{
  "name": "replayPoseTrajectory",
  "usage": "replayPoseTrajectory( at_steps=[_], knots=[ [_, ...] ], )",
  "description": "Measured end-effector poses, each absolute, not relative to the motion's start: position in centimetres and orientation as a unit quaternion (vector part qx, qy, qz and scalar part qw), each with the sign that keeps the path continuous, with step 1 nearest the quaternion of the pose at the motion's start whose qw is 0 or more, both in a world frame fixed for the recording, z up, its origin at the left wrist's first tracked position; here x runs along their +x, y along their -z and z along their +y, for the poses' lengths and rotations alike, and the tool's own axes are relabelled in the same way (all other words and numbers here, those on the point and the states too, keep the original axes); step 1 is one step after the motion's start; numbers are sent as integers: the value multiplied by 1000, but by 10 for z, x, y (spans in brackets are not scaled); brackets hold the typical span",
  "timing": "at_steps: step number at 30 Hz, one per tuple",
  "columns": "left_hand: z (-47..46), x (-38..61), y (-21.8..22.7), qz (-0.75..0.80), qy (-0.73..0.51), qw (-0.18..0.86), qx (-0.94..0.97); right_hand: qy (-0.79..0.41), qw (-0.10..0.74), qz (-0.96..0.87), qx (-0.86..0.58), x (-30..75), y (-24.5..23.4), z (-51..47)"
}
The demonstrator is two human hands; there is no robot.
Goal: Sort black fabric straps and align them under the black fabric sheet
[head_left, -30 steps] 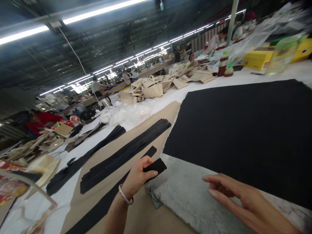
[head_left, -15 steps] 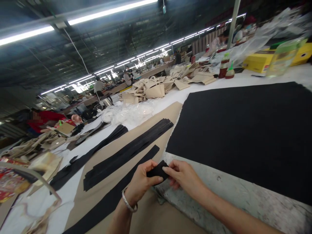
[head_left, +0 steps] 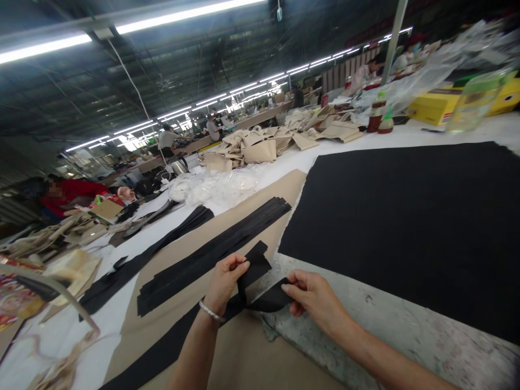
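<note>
We pinch a flat, black, fabric-like strip (head_left: 271,298) in our right hand (head_left: 311,290), above the left edge of a mottled grey slab (head_left: 377,306); our left hand (head_left: 223,281) grasps a second black strip (head_left: 257,271). We seem to be parting them; the next move calls for steady tension. Whether they join is hidden.

The black sheet (head_left: 402,233) is cut off at three o'clock. The left forearm (head_left: 193,346) hides part of the black strip (head_left: 154,355) at seven; a far person (head_left: 212,129) near eleven is too small to make out.
</note>
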State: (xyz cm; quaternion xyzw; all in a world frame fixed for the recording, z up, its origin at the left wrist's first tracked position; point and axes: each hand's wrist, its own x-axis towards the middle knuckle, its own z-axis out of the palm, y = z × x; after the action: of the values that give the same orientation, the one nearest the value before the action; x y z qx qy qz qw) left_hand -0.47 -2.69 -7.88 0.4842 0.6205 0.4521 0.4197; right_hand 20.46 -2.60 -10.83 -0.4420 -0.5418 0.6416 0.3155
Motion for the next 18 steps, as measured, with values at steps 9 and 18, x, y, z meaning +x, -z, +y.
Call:
replayPoseTrajectory(
  at_steps=[9, 18],
  knots=[
    [-22, 16, 69, 668, -426, 150, 591, -586, 342, -577, -454, 235, 94, -34],
    [-66, 60, 58, 534, -224, 543, 608, -536, 389, -587, -466, 301, 70, -46]
  ],
)
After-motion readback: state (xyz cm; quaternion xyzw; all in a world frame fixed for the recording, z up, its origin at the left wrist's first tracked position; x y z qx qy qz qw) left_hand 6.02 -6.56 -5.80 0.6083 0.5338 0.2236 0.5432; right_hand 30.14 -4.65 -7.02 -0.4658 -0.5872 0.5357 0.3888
